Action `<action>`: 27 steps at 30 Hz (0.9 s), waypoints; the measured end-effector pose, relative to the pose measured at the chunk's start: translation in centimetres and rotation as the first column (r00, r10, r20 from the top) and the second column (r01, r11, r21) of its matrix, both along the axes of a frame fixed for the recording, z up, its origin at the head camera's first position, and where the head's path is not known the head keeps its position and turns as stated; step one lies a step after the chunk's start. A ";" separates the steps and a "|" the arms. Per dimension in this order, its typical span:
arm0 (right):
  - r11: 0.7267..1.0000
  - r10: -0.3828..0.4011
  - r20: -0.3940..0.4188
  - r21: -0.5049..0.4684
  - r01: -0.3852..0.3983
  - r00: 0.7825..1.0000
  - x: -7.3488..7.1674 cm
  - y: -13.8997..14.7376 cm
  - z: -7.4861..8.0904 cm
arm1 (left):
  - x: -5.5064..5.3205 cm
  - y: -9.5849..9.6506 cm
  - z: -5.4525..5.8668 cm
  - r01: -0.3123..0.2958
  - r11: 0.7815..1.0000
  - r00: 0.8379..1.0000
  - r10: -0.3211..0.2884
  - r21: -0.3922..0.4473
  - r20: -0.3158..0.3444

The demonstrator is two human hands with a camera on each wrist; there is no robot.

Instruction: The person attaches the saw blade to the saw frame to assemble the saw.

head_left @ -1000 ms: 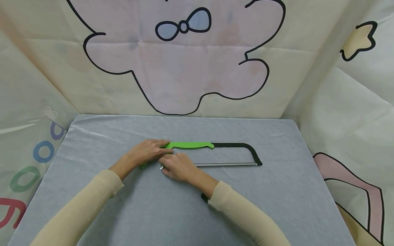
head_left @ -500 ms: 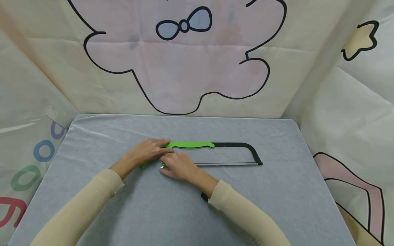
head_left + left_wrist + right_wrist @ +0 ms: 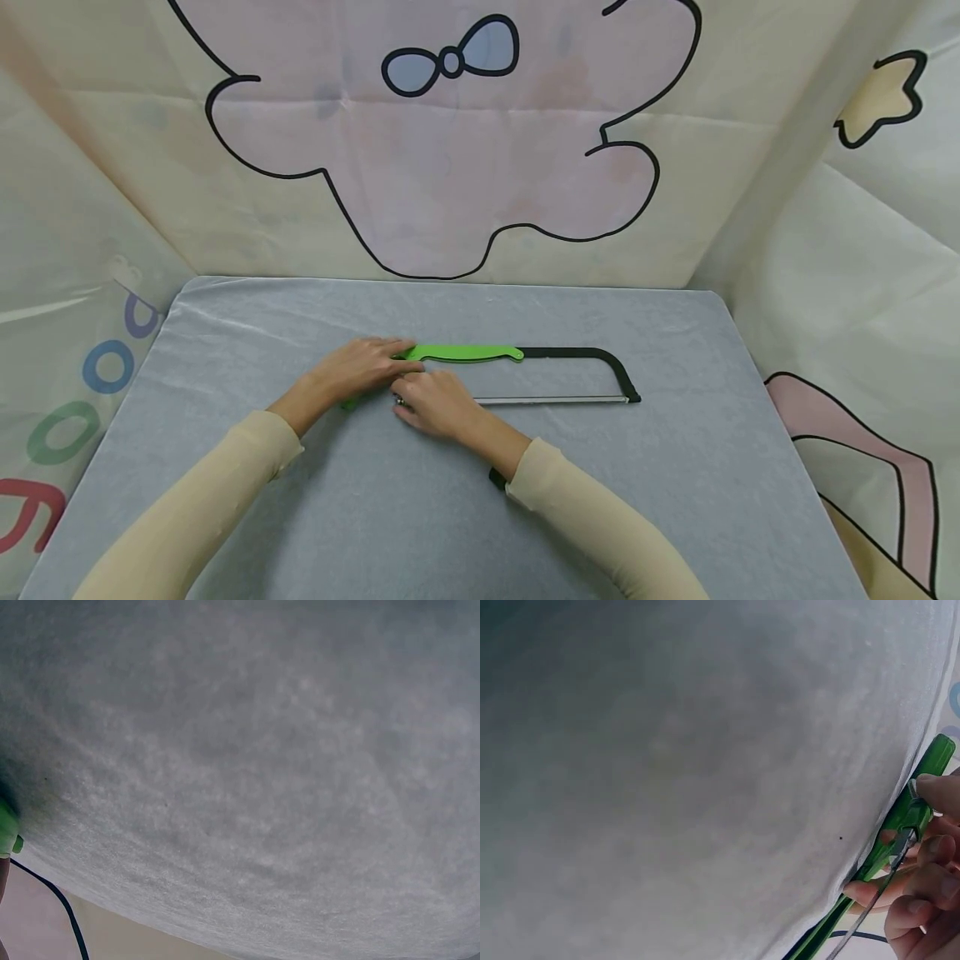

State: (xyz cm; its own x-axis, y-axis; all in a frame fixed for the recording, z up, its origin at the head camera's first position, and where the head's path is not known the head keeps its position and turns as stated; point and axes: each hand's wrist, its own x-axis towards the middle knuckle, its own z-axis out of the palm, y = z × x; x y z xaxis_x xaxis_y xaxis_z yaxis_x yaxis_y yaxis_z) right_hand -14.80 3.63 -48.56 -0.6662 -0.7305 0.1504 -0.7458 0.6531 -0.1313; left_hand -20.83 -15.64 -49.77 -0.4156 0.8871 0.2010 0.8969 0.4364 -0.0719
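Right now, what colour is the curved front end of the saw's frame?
The curved front end is black, seen best in the head view.

The hacksaw [image 3: 480, 353] is bright green and black. The counter [image 3: 675, 500] is plain pale grey-blue. Both sleeves [image 3: 191, 508] are cream.

grey cloth-covered table [image 3: 735, 483] | directly on it: green-and-black hacksaw [image 3: 468, 354]

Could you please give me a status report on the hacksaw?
Left hand gripping green handle; right hand pinching metal fitting. Hacksaw on table. Head view: right hand hides handle end of blade.
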 end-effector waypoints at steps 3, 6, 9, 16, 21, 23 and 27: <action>1.000 0.009 0.000 -0.011 -0.009 1.000 0.0 0.0 0.0 | 0.0 0.0 0.0 -0.002 1.000 1.000 0.002 0.001 0.006; 1.000 0.019 -0.009 -0.014 -0.019 1.000 0.1 0.0 -0.1 | 0.0 0.0 0.0 -0.006 1.000 1.000 0.006 -0.001 0.008; 1.000 0.021 -0.012 -0.017 -0.021 1.000 0.1 0.0 -0.1 | 0.0 0.1 0.0 -0.006 1.000 1.000 0.006 0.001 0.007; 0.999 0.043 -0.014 -0.027 -0.044 0.999 0.2 0.1 -0.1 | 0.0 0.1 0.0 -0.002 1.000 1.000 0.002 0.009 0.005; 0.997 0.066 0.009 -0.047 -0.066 0.998 0.2 0.3 0.1 | 0.1 0.1 0.0 -0.012 1.000 1.000 0.012 -0.008 0.015; 0.996 0.063 0.020 -0.065 -0.062 0.998 0.1 0.4 0.2 | 0.1 0.1 0.1 -0.018 1.000 1.000 0.019 -0.015 0.020; 0.997 0.029 0.020 -0.073 -0.027 0.999 0.1 0.4 0.2 | 0.2 0.1 0.2 -0.029 0.999 0.999 0.030 -0.019 0.025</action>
